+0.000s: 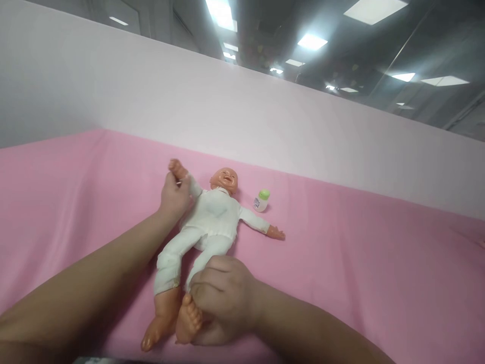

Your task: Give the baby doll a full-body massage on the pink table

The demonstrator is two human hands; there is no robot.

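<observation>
A baby doll [212,212] with a white cloth body lies face up on a pink sheet [322,263], its head toward the wall. My left hand [175,194] is closed around the doll's arm on the left side, just below its plastic hand. Down at the front, my right hand [227,293] wraps around the doll's lower leg and ankle on the right side, with the toes showing beside my fingers. The doll's other arm stretches out to the right, untouched. Its other leg lies between my two arms.
A small bottle with a green cap [261,200] lies beside the doll's head, to the right. Behind the sheet rises a pale wall [242,111], with dark glass above it reflecting ceiling lights.
</observation>
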